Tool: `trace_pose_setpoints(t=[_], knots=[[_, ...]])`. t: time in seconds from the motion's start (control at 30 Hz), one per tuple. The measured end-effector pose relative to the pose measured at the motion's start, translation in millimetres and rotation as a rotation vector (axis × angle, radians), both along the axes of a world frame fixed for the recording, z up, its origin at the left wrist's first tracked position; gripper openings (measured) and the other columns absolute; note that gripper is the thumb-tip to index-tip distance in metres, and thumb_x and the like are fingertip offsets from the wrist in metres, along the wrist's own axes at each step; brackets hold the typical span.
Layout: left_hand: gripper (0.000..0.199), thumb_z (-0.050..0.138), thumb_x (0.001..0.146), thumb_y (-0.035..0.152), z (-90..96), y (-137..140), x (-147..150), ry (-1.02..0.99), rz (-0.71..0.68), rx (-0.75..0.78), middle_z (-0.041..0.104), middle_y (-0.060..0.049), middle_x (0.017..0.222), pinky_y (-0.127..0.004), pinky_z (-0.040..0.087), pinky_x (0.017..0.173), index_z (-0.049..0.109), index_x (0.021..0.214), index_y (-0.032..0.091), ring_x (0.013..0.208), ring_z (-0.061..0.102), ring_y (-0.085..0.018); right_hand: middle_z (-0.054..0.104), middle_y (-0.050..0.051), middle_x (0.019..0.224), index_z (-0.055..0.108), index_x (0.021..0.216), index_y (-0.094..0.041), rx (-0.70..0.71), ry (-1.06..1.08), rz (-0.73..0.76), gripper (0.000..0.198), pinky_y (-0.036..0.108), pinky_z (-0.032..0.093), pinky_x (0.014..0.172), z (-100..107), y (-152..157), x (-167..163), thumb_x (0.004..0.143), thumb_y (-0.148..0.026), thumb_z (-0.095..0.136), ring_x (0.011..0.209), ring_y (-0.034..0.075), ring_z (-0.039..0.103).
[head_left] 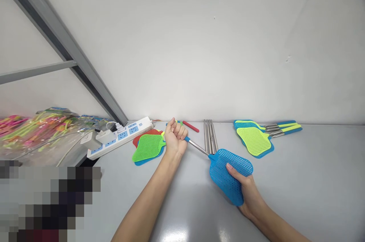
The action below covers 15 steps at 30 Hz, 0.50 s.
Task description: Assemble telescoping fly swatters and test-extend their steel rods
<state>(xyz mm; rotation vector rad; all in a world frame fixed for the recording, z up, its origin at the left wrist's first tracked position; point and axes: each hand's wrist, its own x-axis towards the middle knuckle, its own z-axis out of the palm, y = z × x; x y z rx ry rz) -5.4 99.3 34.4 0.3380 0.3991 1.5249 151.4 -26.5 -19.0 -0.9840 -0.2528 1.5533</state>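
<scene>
A blue fly swatter [226, 170] with a metal shaft is held between both hands over the table. My left hand [175, 137] is closed around its blue handle end. My right hand [248, 190] grips the perforated head, thumb on top and the other fingers hidden behind it. Just beyond the swatter, several bare metal rods [210, 135] lie side by side. Left of my left hand rests a pile with a green swatter head [148, 147] on top of blue and red ones. A red handle [191, 126] lies behind my left hand.
Complete swatters with a yellow head [253, 141] and blue heads lie at the right, near the wall [216, 63]. A white power strip [122, 135] with plugs stands at the left. Beyond it are plastic-wrapped colourful goods [48, 132]. A grey metal frame [68, 44] rises at the left.
</scene>
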Motion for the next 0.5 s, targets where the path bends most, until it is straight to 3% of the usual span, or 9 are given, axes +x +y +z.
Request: trace_pose_setpoints(t=[0.5], knots=[[0.037,0.051,0.071,0.02,-1.4,-0.3,4.8,-0.003,0.078,-0.018,0.017,0.01,0.034,-0.018,0.011,0.029,0.024,0.047,0.018,0.027,0.014,-0.004,0.065,0.009,0.093,0.051,0.109,-0.016,-0.013,-0.042,-0.003,0.048,0.039,0.047,0.073,-3.8,1.2,1.3,0.065,-0.027,0.066,0.079,0.024,0.061]])
